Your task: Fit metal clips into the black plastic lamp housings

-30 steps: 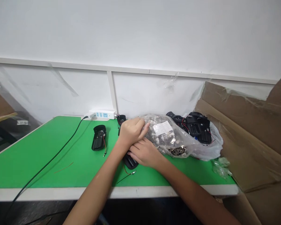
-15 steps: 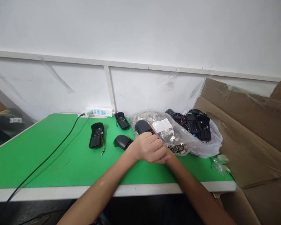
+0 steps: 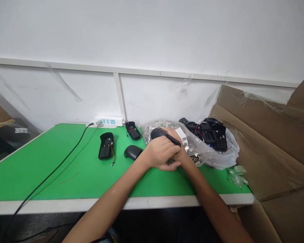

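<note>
A black plastic housing [image 3: 160,133] with a rounded end is held above the table's near middle, tilted down to the right. My left hand [image 3: 160,152] wraps round its near side, fingers curled. My right hand [image 3: 180,148] grips it from the far right side, partly covered by my left hand. Some thin wires show beneath the housing between my hands. Just left of my hands lies another black housing [image 3: 132,152]. Behind them is a clear plastic bag [image 3: 201,150] of small metal parts with a white label [image 3: 180,133].
Two open black housings with wires lie on the green tabletop [image 3: 53,152], one at the left [image 3: 106,146], one farther back [image 3: 133,131]. A power strip [image 3: 111,121] sits against the wall. More housings [image 3: 215,133] rest on a white bag. Cardboard [image 3: 266,145] stands at right.
The held housing has turned so that its side edge now shows. My right hand's fingers have come into view behind it, and my left hand's grip has shifted.
</note>
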Motion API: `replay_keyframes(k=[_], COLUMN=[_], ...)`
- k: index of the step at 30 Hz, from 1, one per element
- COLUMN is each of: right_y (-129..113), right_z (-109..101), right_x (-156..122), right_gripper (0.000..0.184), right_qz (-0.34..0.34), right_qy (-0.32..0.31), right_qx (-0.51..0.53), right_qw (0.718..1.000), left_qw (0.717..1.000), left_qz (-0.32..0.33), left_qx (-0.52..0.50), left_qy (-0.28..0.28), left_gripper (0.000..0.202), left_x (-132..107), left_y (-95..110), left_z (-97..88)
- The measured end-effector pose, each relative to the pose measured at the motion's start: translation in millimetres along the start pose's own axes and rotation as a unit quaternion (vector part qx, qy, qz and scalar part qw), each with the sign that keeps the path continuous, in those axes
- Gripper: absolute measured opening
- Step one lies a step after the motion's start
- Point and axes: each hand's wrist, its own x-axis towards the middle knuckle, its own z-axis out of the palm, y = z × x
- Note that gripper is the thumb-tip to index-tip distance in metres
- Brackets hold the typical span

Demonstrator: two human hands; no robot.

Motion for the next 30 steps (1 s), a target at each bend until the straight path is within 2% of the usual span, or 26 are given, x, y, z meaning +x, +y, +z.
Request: replay_keyframes(k=[4,5,7,10,12,16,20,24,30], right_y=[1,1,0,-4,-6,-5,-2,-2,4], right_z=[6,6,4,-7,-14,-18,-17,-20,-26], right_x=[-2,-1,2,7,8,8,7,6,6], right_gripper=[0.088,0.091,0.08,0.046,0.034,0.028,0.022,0.024,0.017], right_qz=[-0.049,-0.058,-0.087,-0.142,-0.161,-0.147,-0.136,-0.137,-0.081], right_qy=[0.042,0.052,0.064,0.06,0.066,0.113,0.175,0.23,0.227], right_qx=[0.051,0.057,0.052,0.027,0.013,0.004,-0.006,-0.061,-0.156], right_qw=[0.997,0.995,0.993,0.988,0.985,0.983,0.975,0.961,0.958], left_qw=[0.995,0.993,0.99,0.988,0.988,0.989,0.992,0.99,0.982], left_qz=[-0.047,-0.048,-0.053,-0.062,-0.063,-0.045,-0.029,-0.07,-0.124], left_qx=[-0.089,-0.106,-0.13,-0.144,-0.142,-0.137,-0.119,-0.118,-0.142], left_qy=[0.012,0.01,0.001,-0.003,0.006,0.026,0.037,0.012,-0.02], left_gripper=[0.043,0.047,0.054,0.059,0.057,0.058,0.079,0.101,0.115], left_x=[-3,-3,-3,-3,-3,-6,-10,-13,-24], left_y=[-5,-5,-3,2,4,3,-4,-10,-23], left_z=[-0.8,-1.3,-2.1,-1.5,0.3,5.0,6.1,3.4,5.8])
